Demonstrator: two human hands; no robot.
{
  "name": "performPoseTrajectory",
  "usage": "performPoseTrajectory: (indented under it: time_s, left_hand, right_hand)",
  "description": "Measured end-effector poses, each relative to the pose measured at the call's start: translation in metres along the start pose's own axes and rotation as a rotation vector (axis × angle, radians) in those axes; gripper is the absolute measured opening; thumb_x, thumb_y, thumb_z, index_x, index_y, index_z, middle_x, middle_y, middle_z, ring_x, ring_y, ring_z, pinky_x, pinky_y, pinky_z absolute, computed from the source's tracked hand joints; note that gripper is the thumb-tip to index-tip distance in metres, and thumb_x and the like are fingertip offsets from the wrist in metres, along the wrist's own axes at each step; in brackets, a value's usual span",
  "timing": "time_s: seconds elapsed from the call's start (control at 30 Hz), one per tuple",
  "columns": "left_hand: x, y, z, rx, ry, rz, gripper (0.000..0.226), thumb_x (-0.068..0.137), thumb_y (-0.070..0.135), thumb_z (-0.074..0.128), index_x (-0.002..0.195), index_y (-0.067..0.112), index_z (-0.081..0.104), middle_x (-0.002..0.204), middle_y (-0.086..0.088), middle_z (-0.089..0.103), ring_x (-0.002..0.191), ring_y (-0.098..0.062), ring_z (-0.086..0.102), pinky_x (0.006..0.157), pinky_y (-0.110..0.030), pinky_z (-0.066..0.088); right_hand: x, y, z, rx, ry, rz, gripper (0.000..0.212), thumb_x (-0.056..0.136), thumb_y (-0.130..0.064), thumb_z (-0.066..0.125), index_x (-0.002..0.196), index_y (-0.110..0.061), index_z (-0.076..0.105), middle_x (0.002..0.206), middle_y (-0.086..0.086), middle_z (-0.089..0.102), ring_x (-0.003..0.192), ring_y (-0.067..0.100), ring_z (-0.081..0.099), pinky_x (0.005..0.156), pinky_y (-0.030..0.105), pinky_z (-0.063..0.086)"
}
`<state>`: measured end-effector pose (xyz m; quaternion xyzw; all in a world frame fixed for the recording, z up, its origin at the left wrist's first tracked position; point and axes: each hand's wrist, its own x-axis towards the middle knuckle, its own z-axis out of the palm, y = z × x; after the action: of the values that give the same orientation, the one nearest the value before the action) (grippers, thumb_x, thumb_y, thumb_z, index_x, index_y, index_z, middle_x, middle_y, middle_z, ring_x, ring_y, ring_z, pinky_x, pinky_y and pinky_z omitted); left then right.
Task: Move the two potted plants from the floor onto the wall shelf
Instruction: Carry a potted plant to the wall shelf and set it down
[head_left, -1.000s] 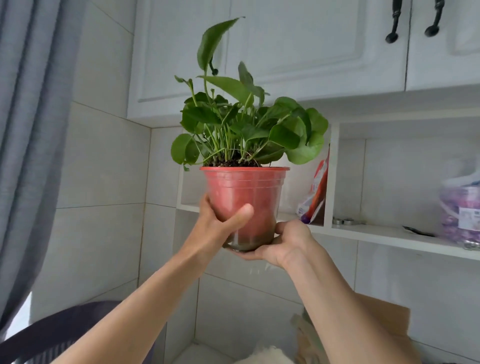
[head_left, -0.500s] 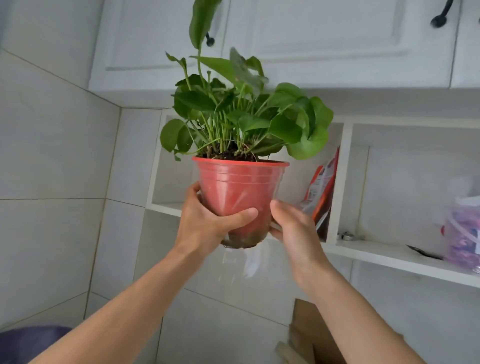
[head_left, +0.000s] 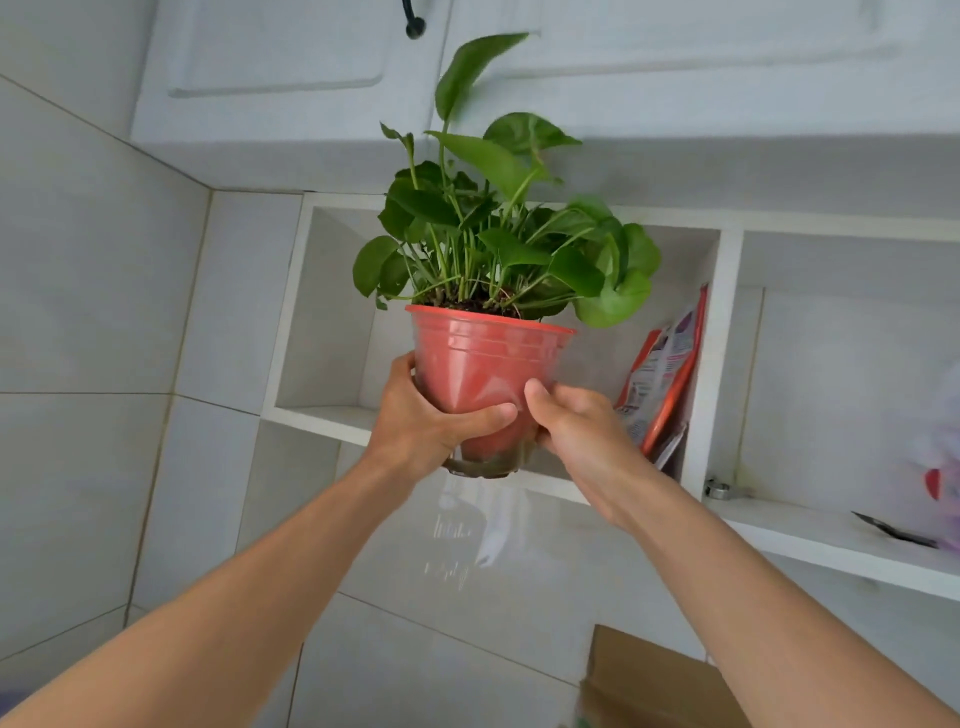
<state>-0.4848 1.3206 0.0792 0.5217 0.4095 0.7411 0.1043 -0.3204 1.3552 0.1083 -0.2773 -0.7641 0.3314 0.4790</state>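
A green leafy plant in a red plastic pot (head_left: 483, 369) is held up in front of the left compartment of the white wall shelf (head_left: 332, 418). My left hand (head_left: 426, 421) wraps the pot's lower left side, thumb across the front. My right hand (head_left: 582, 431) grips its lower right side. The pot's base hangs at about the level of the shelf board, just in front of the shelf's edge. Only this one potted plant is in view.
A red and white packet (head_left: 662, 374) leans against the divider at the right of the same compartment. The right compartment holds a small metal ring (head_left: 719, 488), a dark thin object (head_left: 893, 530) and a plastic bag (head_left: 943, 467). White cabinets hang above. A cardboard box (head_left: 644, 680) sits below.
The pot has been lifted and brought closer to the shelf's left compartment. My right hand has shifted from under the base to the pot's side. The view has tilted upward.
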Motion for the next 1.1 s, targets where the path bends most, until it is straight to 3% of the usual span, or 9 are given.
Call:
performPoseTrajectory:
  time_s: [0.2,0.33,0.4,0.47,0.53,0.63,0.7,0.9,1.1]
  left_hand:
    - [0.016,-0.019,0.004,0.0,0.009,-0.028,0.107,0.039,0.045,0.099,0.128,0.025,0.045,0.111,0.009,0.065,0.094,-0.005,0.069,0.063,-0.017,0.058]
    - [0.029,-0.026,0.001,0.058,0.004,-0.032,0.107,0.037,0.055,0.096,0.126,0.032,0.041,0.109,0.014,0.062,0.095,-0.007,0.066,0.057,-0.013,0.056]
    - [0.036,-0.025,-0.003,0.087,-0.026,-0.073,0.105,0.037,0.055,0.096,0.124,0.033,0.041,0.109,0.014,0.062,0.095,-0.009,0.066,0.058,-0.015,0.057]
    - [0.042,-0.027,-0.007,0.095,-0.074,-0.126,0.107,0.039,0.054,0.096,0.129,0.03,0.042,0.111,0.012,0.063,0.099,-0.009,0.065,0.063,-0.017,0.058]
    - [0.045,-0.034,-0.013,0.115,-0.089,-0.184,0.115,0.04,0.057,0.095,0.137,0.027,0.042,0.121,0.007,0.062,0.109,-0.014,0.064,0.074,-0.024,0.06]
    - [0.048,-0.043,-0.021,0.274,0.056,-0.231,0.139,0.03,0.073,0.087,0.148,0.026,0.032,0.145,-0.003,0.045,0.132,-0.028,0.048,0.104,-0.051,0.049]
    - [0.049,-0.046,-0.025,0.304,0.14,-0.214,0.145,0.024,0.079,0.082,0.148,0.024,0.032,0.146,-0.007,0.042,0.135,-0.03,0.043,0.108,-0.054,0.044]
    - [0.056,-0.055,-0.034,0.282,0.176,-0.098,0.114,0.042,0.067,0.084,0.136,0.019,0.039,0.12,-0.001,0.055,0.11,-0.021,0.055,0.092,-0.037,0.052]
    - [0.065,-0.07,-0.042,0.368,0.19,-0.025,0.073,0.068,0.053,0.084,0.124,0.015,0.056,0.111,0.003,0.064,0.094,-0.017,0.063,0.07,-0.023,0.048]
  right_hand:
    - [0.023,0.019,0.008,-0.075,0.065,-0.044,0.027,0.102,-0.042,0.048,0.107,-0.023,0.066,0.108,-0.004,0.073,0.101,0.01,0.068,0.083,0.025,0.054]
    - [0.034,0.03,0.013,-0.065,0.013,-0.053,0.028,0.102,-0.045,0.046,0.113,-0.028,0.065,0.111,-0.007,0.073,0.105,0.011,0.068,0.093,0.031,0.053]
    - [0.039,0.033,0.017,-0.08,0.016,-0.057,0.025,0.101,-0.045,0.047,0.109,-0.03,0.065,0.106,-0.01,0.073,0.102,0.008,0.068,0.089,0.027,0.052]
    - [0.042,0.034,0.02,-0.128,0.027,-0.071,0.021,0.1,-0.043,0.05,0.108,-0.031,0.065,0.101,-0.014,0.073,0.098,0.006,0.068,0.081,0.022,0.052]
    - [0.046,0.036,0.024,-0.182,0.014,-0.099,0.024,0.099,-0.036,0.054,0.12,-0.029,0.064,0.109,-0.01,0.074,0.104,0.01,0.068,0.09,0.029,0.054]
    - [0.048,0.042,0.025,-0.307,-0.031,-0.124,0.036,0.097,-0.029,0.059,0.133,-0.027,0.058,0.121,-0.005,0.072,0.111,0.014,0.067,0.102,0.04,0.051]
    - [0.051,0.047,0.027,-0.378,-0.033,-0.123,0.037,0.096,-0.029,0.061,0.133,-0.031,0.056,0.12,-0.004,0.073,0.106,0.012,0.069,0.1,0.04,0.053]
    - [0.066,0.051,0.046,-0.45,0.011,-0.102,0.04,0.094,-0.029,0.066,0.129,-0.02,0.051,0.112,0.004,0.071,0.101,0.022,0.069,0.094,0.046,0.056]
    - [0.077,0.052,0.061,-0.555,-0.047,-0.121,0.034,0.1,-0.029,0.054,0.132,-0.02,0.046,0.114,0.004,0.068,0.105,0.026,0.065,0.095,0.046,0.054]
